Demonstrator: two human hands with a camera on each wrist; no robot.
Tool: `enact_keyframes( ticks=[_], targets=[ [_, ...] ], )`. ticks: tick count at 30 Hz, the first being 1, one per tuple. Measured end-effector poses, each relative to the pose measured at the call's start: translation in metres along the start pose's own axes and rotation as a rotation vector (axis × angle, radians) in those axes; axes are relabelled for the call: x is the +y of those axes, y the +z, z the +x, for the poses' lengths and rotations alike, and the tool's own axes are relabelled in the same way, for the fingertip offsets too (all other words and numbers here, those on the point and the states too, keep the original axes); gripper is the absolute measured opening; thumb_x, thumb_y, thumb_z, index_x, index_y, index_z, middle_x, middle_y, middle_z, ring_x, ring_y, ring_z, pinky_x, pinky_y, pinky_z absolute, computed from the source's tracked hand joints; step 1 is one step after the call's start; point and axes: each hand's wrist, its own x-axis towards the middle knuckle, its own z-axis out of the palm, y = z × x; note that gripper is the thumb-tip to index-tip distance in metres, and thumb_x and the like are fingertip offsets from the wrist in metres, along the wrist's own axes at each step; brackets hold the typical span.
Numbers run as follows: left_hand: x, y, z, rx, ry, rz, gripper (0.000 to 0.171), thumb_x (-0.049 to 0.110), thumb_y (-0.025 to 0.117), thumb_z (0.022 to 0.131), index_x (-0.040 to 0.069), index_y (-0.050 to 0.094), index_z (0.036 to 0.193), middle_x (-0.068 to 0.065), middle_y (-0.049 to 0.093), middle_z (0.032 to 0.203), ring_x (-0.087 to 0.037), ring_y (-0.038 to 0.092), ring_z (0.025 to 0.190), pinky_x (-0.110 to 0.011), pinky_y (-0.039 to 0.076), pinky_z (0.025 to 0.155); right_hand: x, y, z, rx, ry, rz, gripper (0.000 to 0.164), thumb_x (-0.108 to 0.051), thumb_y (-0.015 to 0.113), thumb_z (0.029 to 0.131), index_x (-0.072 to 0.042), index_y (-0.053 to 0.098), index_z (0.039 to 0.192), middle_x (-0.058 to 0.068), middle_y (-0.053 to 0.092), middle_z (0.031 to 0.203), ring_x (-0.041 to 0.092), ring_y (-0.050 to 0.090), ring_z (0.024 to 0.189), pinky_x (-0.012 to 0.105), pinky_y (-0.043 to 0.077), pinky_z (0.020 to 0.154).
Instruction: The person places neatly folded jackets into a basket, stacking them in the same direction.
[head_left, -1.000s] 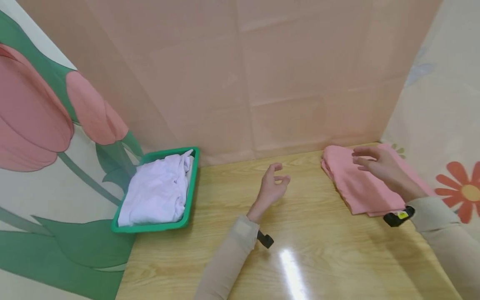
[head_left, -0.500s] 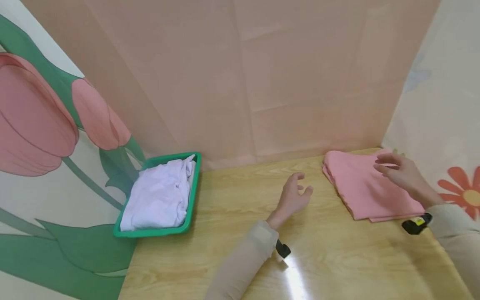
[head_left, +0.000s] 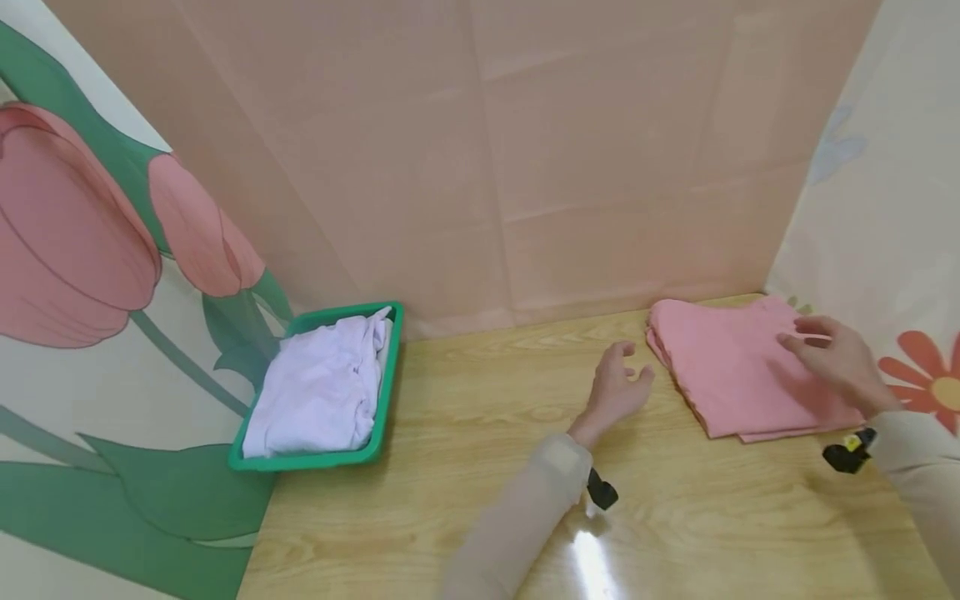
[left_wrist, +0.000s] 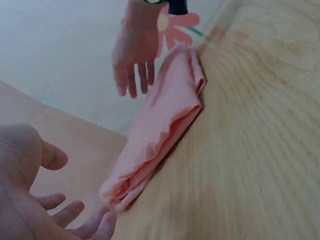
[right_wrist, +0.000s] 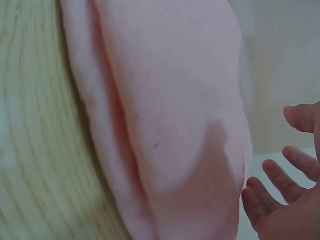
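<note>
Just left of the folded pink cloth (head_left: 727,367), I see the left hand (head_left: 617,392), released, near its right side, the right hand (head_left: 843,364), also released.

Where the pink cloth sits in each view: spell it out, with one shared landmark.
Head: pink cloth on the right, just below mid-height.
Left wrist: pink cloth slanting through the middle.
Right wrist: pink cloth filling the middle, top to bottom.
Shared landmark: the wood-grain tabletop, visible beside the cloth in all three.
</note>
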Motion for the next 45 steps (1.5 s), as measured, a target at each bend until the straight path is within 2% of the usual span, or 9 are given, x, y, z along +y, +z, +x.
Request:
enact_keyframes(
  ticks=[2, 4, 7, 19, 28, 36, 38, 42, 45],
  targets=[
    [-0.003, 0.01, 0.002, 0.014, -0.004, -0.007, 0.044, 0.031, 0.068, 0.103, 0.019, 0.058, 0.144, 0.002, 0.062, 0.142, -0.018, 0.065, 0.114, -0.022, 0.052, 0.086, 0.006, -0.001, -0.001, 0.007, 0.011, -0.015, 0.084, -0.052, 0.056, 0.107, 0.011, 0.032, 0.158, 0.045, 0.036, 0.156, 0.068, 0.037, 0.137, 0.047, 0.056, 0.093],
    [-0.006, 0.021, 0.002, 0.026, -0.008, -0.019, 0.044, 0.029, 0.068, 0.102, 0.017, 0.059, 0.144, 0.0, 0.063, 0.141, -0.019, 0.065, 0.113, -0.022, 0.051, 0.085, 0.012, -0.002, -0.001, 0.012, 0.014, -0.037, 0.087, -0.051, 0.056, 0.107, 0.012, 0.028, 0.16, 0.047, 0.032, 0.157, 0.07, 0.033, 0.139, 0.074, 0.043, 0.102],
    [-0.009, 0.037, 0.002, 0.048, -0.009, -0.017, 0.047, 0.028, 0.069, 0.101, 0.013, 0.059, 0.144, -0.004, 0.064, 0.136, -0.018, 0.064, 0.108, -0.022, 0.05, 0.084, 0.023, -0.001, 0.0, 0.002, 0.013, -0.1, 0.092, -0.05, 0.058, 0.106, 0.013, 0.022, 0.162, 0.051, 0.027, 0.156, 0.072, 0.029, 0.139, 0.084, 0.031, 0.104],
    [0.006, 0.069, -0.008, 0.021, -0.115, -0.029, 0.056, 0.031, 0.079, 0.091, 0.014, 0.061, 0.141, 0.003, 0.062, 0.116, -0.004, 0.05, 0.085, -0.021, 0.044, 0.076, 0.049, 0.008, -0.003, -0.089, 0.043, -0.176, 0.103, -0.05, 0.066, 0.102, 0.01, 0.01, 0.165, 0.053, 0.018, 0.156, 0.074, 0.024, 0.138, 0.084, 0.029, 0.105],
    [0.008, 0.076, -0.009, -0.038, -0.215, -0.18, 0.068, 0.035, 0.084, 0.089, 0.021, 0.055, 0.149, 0.006, 0.058, 0.146, -0.006, 0.056, 0.123, -0.028, 0.049, 0.103, 0.047, 0.012, -0.005, -0.09, 0.009, -0.142, 0.106, -0.04, 0.076, 0.098, 0.01, 0.011, 0.164, 0.053, 0.02, 0.155, 0.073, 0.025, 0.137, 0.084, 0.026, 0.108],
    [0.01, 0.08, -0.007, -0.071, -0.258, -0.31, 0.067, 0.024, 0.086, 0.085, 0.029, 0.055, 0.145, 0.006, 0.057, 0.146, -0.004, 0.056, 0.121, -0.028, 0.048, 0.107, 0.044, 0.006, -0.008, -0.147, -0.016, -0.115, 0.108, -0.039, 0.079, 0.097, 0.01, 0.01, 0.165, 0.056, 0.028, 0.148, 0.071, 0.034, 0.133, 0.078, 0.037, 0.101],
    [0.008, 0.081, -0.006, -0.1, -0.259, -0.322, 0.067, 0.022, 0.086, 0.085, 0.03, 0.056, 0.144, 0.007, 0.058, 0.141, -0.004, 0.057, 0.114, -0.028, 0.048, 0.104, 0.045, 0.005, -0.009, -0.144, -0.029, -0.114, 0.105, -0.035, 0.078, 0.098, 0.011, 0.012, 0.164, 0.056, 0.031, 0.146, 0.07, 0.037, 0.13, 0.075, 0.04, 0.098],
    [0.005, 0.08, -0.007, -0.157, -0.246, -0.334, 0.064, 0.016, 0.087, 0.085, 0.028, 0.057, 0.141, 0.007, 0.059, 0.135, -0.004, 0.057, 0.114, -0.027, 0.048, 0.103, 0.045, 0.002, -0.012, -0.16, -0.06, -0.082, 0.099, -0.03, 0.077, 0.099, 0.01, 0.014, 0.164, 0.055, 0.031, 0.147, 0.067, 0.04, 0.128, 0.033, 0.05, 0.085],
    [0.002, 0.079, -0.008, -0.153, -0.226, -0.297, 0.064, 0.015, 0.086, 0.085, 0.027, 0.058, 0.141, 0.006, 0.06, 0.137, -0.005, 0.057, 0.115, -0.027, 0.049, 0.103, 0.045, 0.001, -0.015, -0.199, -0.06, -0.063, 0.099, -0.031, 0.075, 0.101, 0.004, 0.011, 0.167, 0.054, 0.023, 0.154, 0.07, 0.034, 0.133, 0.037, 0.052, 0.094]
  ],
)
